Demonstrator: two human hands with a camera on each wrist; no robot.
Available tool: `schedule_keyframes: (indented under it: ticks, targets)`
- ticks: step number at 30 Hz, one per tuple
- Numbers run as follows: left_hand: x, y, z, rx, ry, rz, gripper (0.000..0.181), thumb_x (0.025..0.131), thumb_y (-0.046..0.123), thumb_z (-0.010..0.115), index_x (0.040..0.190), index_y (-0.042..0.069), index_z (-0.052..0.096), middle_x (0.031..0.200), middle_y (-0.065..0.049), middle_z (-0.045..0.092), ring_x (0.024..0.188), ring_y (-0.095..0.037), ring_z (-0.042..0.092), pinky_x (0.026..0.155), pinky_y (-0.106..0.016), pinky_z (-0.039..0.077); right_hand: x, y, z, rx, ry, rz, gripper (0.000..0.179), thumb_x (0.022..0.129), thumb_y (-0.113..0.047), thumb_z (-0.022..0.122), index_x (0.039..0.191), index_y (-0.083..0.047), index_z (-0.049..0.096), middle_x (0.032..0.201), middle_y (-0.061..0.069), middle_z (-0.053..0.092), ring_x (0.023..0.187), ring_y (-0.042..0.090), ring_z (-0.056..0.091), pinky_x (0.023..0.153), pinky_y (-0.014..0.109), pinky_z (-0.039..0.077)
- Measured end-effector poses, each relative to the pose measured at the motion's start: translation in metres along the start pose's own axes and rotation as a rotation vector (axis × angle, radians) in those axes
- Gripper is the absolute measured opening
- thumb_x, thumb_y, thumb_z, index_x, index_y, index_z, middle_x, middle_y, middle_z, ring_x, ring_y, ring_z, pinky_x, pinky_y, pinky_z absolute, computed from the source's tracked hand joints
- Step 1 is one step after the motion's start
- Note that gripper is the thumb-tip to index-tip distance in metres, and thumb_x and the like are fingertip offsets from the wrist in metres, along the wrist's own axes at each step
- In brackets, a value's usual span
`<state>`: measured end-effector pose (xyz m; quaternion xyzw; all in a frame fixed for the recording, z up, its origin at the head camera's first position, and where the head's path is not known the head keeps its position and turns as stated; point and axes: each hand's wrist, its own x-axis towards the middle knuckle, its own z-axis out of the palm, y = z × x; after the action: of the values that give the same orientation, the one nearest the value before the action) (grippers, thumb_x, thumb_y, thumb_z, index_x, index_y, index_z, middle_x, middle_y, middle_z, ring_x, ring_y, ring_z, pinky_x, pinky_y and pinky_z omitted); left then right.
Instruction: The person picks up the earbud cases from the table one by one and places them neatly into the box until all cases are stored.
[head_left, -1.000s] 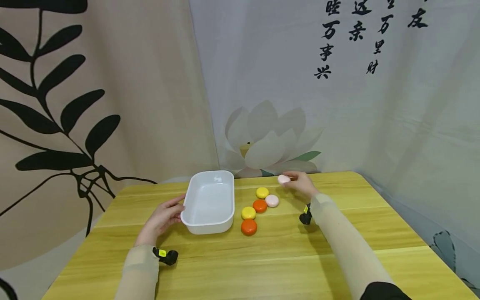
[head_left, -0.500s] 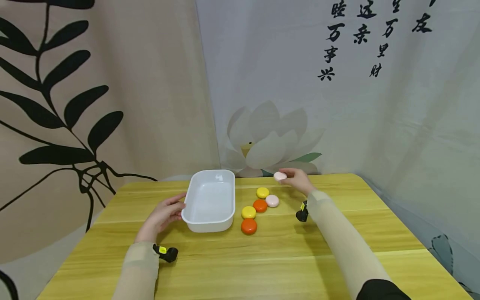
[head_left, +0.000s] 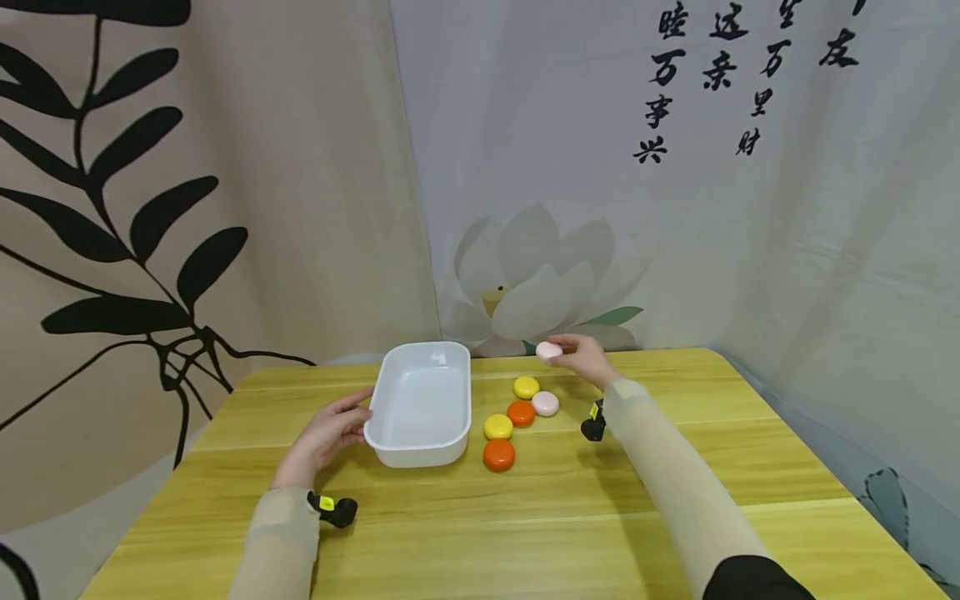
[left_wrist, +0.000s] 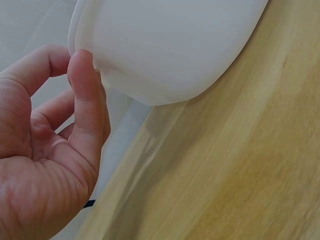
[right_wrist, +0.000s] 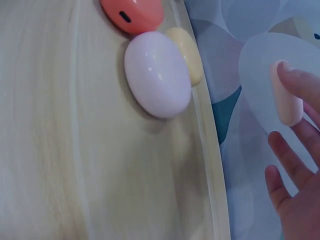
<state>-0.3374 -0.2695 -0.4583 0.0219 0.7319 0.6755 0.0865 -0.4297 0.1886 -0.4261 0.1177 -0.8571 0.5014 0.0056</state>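
A deep white rectangular dish (head_left: 422,400) stands on the table; inside it I see only its bare floor. At its left rim my left hand (head_left: 327,432) pinches the edge between thumb and finger, as the left wrist view shows. My right hand (head_left: 587,360) holds a pale pink pebble-shaped piece (head_left: 548,351) by thumb and fingertips, raised near the far edge. Below it lie another pale pink piece (head_left: 545,404), two yellow pieces (head_left: 527,387) and two orange pieces (head_left: 498,455). In the right wrist view, one orange piece (right_wrist: 132,15) has a small dark slot.
The wooden table (head_left: 540,525) ends just behind the dish and the pieces. A printed cloth backdrop (head_left: 540,167) hangs directly beyond that edge. Each wrist wears a small black camera, such as the left wrist camera (head_left: 339,512).
My right hand has moved left with the pink piece, slightly toward the dish. My left hand, the dish and the pieces on the table stay in place.
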Motion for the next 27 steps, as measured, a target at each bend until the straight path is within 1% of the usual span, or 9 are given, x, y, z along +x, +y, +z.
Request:
schedule_keyframes:
  ticks: [8, 15, 22, 27]
  targets:
    - [-0.001, -0.002, -0.001, 0.003, -0.009, 0.000, 0.059, 0.094, 0.012, 0.061, 0.148, 0.004, 0.038, 0.089, -0.002, 0.065, 0.070, -0.013, 0.060, 0.066, -0.023, 0.053, 0.003, -0.005, 0.003, -0.018, 0.004, 0.013, 0.052, 0.087, -0.014, 0.073, 0.135, -0.002, 0.056, 0.133, 0.016, 0.056, 0.116, 0.032, 0.055, 0.097, 0.044, 0.046]
    - [0.000, -0.001, -0.001, 0.008, 0.008, -0.006, 0.058, 0.094, 0.011, 0.061, 0.147, 0.005, 0.039, 0.089, -0.002, 0.064, 0.070, -0.013, 0.060, 0.066, -0.023, 0.053, 0.007, -0.008, 0.006, 0.000, -0.014, -0.013, 0.052, 0.087, -0.013, 0.073, 0.135, -0.002, 0.056, 0.133, 0.016, 0.056, 0.115, 0.032, 0.055, 0.097, 0.044, 0.046]
    - [-0.001, -0.003, 0.000, 0.012, -0.005, 0.004, 0.058, 0.095, 0.010, 0.059, 0.148, 0.003, 0.038, 0.088, -0.002, 0.064, 0.070, -0.013, 0.059, 0.066, -0.023, 0.053, 0.009, -0.009, 0.006, 0.023, -0.021, -0.033, 0.050, 0.087, -0.014, 0.073, 0.133, -0.004, 0.058, 0.132, 0.016, 0.056, 0.114, 0.032, 0.056, 0.096, 0.045, 0.046]
    - [-0.001, -0.002, 0.000, -0.007, -0.007, 0.011, 0.058, 0.094, 0.010, 0.060, 0.147, 0.002, 0.039, 0.087, -0.002, 0.065, 0.069, -0.012, 0.060, 0.067, -0.024, 0.053, 0.010, -0.012, 0.006, 0.036, -0.017, -0.037, 0.049, 0.086, -0.012, 0.073, 0.132, -0.004, 0.059, 0.131, 0.016, 0.057, 0.114, 0.032, 0.056, 0.096, 0.044, 0.046]
